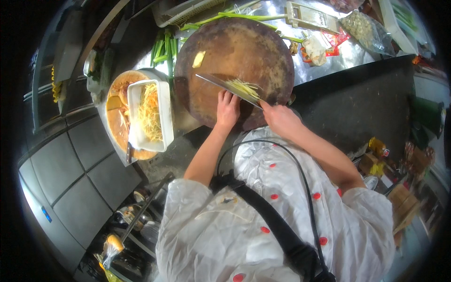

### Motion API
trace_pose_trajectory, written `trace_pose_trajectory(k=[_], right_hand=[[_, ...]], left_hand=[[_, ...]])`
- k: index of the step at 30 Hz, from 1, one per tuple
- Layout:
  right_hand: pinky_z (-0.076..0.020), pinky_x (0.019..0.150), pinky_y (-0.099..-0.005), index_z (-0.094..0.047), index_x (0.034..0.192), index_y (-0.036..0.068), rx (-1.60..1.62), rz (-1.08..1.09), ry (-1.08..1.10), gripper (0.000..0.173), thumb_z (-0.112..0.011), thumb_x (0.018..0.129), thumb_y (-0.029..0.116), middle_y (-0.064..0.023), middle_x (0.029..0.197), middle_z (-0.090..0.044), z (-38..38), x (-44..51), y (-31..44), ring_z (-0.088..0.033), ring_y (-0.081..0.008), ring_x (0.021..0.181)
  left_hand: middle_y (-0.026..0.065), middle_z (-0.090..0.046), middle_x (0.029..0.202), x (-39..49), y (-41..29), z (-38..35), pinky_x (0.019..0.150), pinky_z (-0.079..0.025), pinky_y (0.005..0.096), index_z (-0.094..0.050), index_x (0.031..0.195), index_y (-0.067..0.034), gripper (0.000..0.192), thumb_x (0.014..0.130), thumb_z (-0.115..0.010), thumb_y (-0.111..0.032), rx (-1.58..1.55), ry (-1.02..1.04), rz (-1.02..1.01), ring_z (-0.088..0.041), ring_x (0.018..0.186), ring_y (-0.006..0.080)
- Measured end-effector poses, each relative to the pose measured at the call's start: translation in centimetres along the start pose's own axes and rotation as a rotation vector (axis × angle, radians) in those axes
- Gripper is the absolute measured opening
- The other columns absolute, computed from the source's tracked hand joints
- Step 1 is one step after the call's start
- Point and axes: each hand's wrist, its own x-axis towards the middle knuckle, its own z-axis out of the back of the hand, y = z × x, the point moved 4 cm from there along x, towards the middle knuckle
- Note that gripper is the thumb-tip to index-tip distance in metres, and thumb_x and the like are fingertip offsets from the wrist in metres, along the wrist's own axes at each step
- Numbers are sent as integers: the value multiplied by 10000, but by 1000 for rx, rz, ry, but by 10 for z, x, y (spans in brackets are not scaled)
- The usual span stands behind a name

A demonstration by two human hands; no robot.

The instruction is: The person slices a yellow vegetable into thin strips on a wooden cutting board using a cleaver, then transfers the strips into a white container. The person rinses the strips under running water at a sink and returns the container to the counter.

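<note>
A large round wooden chopping block (232,42) stands before me. My right hand (282,119) grips a cleaver (220,84) near its lower end, and the blade slants up to the left over the block. My left hand (228,108) is at the near side of the blade, fingers bent against it; the blade hides the fingertips, so I cannot tell whether they pinch anything. Thin pale yellow shreds (243,86) lie along the blade's far side. A pale yellow piece (199,59), perhaps ginger or a root vegetable, rests apart at the block's upper left.
To the left, a white plastic tub (168,120) of yellow shreds sits on a smaller round board (116,130), beside a knife handle (129,152). Green onions (165,47) lie behind it. A grater-slicer (312,17) and a bag of pale pieces (366,31) are at the back right.
</note>
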Motion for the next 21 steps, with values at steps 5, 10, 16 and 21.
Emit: trace_pose_trajectory(k=[5, 10, 16, 21], right_hand=[[-562, 680, -533, -571, 1373, 32, -10, -23, 37, 419, -611, 974, 156, -253, 793, -689, 16, -12, 3, -690, -440, 750], [-564, 687, -535, -569, 1375, 32, 46, -39, 38, 422, -612, 977, 165, -252, 797, -691, 21, -19, 3, -691, -442, 760], [-564, 679, -535, -568, 1367, 23, 3, -27, 47, 411, -603, 981, 160, -247, 795, -691, 12, -6, 3, -693, -439, 763], [-563, 669, -536, -570, 1359, 14, 5, 4, 35, 405, -600, 981, 155, -240, 777, -692, 7, -5, 6, -694, -437, 751]], left_hand=[[184, -629, 1219, -3, 1, 0, 975, -517, 481, -687, 1170, -25, 387, 789, -705, 39, 20, 14, 15, -548, 1154, 438], [195, -627, 1220, -4, -1, 0, 976, -516, 485, -685, 1175, -14, 394, 786, -700, 50, 24, -10, 4, -547, 1152, 445], [198, -629, 1221, -4, 4, 0, 994, -496, 522, -690, 1166, -18, 411, 768, -699, 84, -39, 0, 35, -540, 1163, 471], [197, -620, 1237, -5, 1, 1, 996, -496, 522, -690, 1166, -21, 431, 750, -706, 89, -43, -6, 40, -539, 1168, 468]])
